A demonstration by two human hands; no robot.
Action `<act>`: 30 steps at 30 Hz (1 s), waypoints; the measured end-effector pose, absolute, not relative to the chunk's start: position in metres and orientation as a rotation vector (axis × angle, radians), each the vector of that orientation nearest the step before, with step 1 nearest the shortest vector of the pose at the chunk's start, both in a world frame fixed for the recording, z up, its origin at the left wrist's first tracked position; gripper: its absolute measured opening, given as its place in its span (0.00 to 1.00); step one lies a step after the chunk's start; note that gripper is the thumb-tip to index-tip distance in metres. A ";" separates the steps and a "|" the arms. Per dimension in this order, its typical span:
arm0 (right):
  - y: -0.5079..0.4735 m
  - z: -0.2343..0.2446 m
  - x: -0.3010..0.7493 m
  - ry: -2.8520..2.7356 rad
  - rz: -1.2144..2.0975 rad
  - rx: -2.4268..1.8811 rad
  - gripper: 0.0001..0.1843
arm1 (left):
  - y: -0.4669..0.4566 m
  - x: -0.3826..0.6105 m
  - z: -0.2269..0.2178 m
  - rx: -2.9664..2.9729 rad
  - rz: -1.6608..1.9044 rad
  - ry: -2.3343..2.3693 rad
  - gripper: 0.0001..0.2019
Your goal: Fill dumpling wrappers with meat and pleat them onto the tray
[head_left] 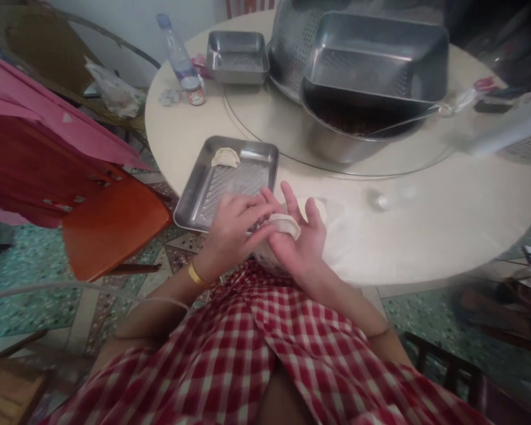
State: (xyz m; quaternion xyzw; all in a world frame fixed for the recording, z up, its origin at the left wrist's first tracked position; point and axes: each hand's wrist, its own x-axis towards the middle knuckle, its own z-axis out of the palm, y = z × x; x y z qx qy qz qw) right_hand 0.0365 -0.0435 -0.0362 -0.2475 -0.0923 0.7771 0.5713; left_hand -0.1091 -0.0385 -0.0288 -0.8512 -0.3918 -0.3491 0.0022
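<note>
A half-moon dumpling [284, 225] of pale dough is between my two hands, above the near edge of the table. My left hand [236, 224], with a yellow band at the wrist, has its thumb and fingers closed at the dumpling's left end. Cradling the dumpling from below and the right is my right hand [303, 239], its fingertips spread. Partly hidden under my hands is a bowl [268, 260]. Pale round dough [317, 209] shows behind my right fingers. To the left, a metal tray [199, 200] carries a finished-looking dumpling [225, 157].
A glass turntable [287, 147] bears a large metal pot [336, 147], a deep metal pan [380, 65] and a perforated colander [287, 53]. A smaller pan [239, 74], a bottle [177, 50] and a jar [193, 91] stand at the back left. An orange chair [119, 224] is left.
</note>
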 end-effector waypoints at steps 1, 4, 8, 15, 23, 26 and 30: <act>-0.043 -0.035 0.033 -0.198 1.845 -0.590 0.25 | -0.036 -0.111 -0.027 -2.690 -1.078 -1.207 0.11; -0.039 -0.033 0.023 -0.137 1.886 -0.599 0.23 | -0.031 -0.117 -0.027 -2.732 -1.054 -1.185 0.06; -0.033 -0.034 0.009 -0.103 1.939 -0.552 0.22 | -0.026 -0.127 -0.028 -2.733 -1.098 -1.190 0.05; -0.013 -0.036 0.003 -0.307 1.948 -0.750 0.15 | 0.000 -0.165 -0.024 -2.633 -1.051 -1.251 0.08; 0.018 -0.037 0.031 -0.716 1.702 -1.029 0.13 | 0.082 -0.203 -0.053 -2.637 -0.558 -1.542 0.14; 0.020 -0.039 0.033 -0.754 1.671 -1.061 0.13 | 0.104 -0.205 -0.062 -2.644 -0.467 -1.559 0.15; 0.021 -0.043 0.035 -0.770 1.640 -1.058 0.14 | 0.118 -0.208 -0.065 -2.645 -0.352 -1.578 0.15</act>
